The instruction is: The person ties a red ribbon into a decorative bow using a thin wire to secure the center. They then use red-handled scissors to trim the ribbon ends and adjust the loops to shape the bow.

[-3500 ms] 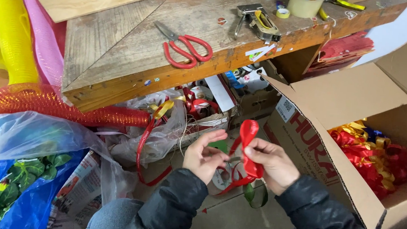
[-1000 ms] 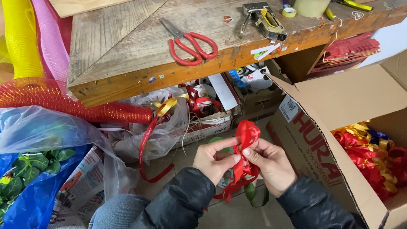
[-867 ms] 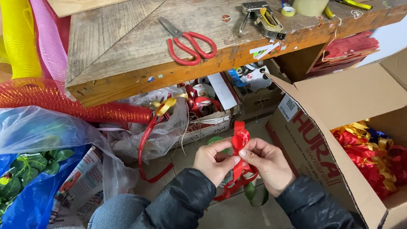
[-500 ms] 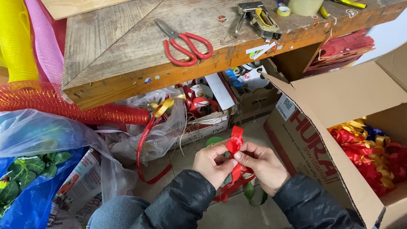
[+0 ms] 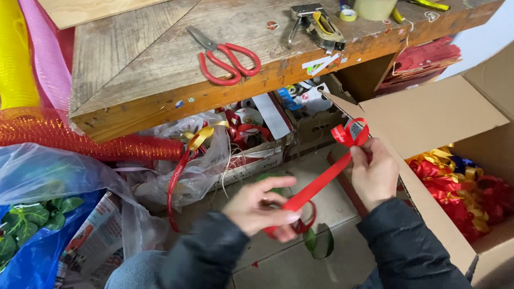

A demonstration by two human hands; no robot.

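A red ribbon (image 5: pixel 319 183) is being held by both hands, low down in front of the wooden bench (image 5: pixel 156 57). It is pulled out tight into a slanted line, from the left hand (image 5: pixel 259 206) up to the right hand (image 5: pixel 374 174).

How far along, as a guess: a small red loop is seen at the left hand and a curled bit at the top by the right hand, so some looping looks done. No full bow shape is seen yet, so more folding & tying seems left. Many finished bows (image 5: pixel 460 190), red, gold & blue, are piled in the cardboard box (image 5: pixel 440 113) on the right.

Grip: the left hand's fingers are bent in and the thumb is pressed on the low end of the ribbon, w/ the pointer finger stuck out straight. The right hand is closed into a near fist, and the top end of the ribbon is pinched at its top, just by the box flap. Nothing else is held.

Around: red scissors (image 5: pixel 229 58) & a staple gun (image 5: pixel 316 23) are laid on the bench, not touched. More ribbon bits are stuffed in a clear bag (image 5: pixel 200 165) under the bench. Red mesh tube (image 5: pixel 64 134) is at the left.
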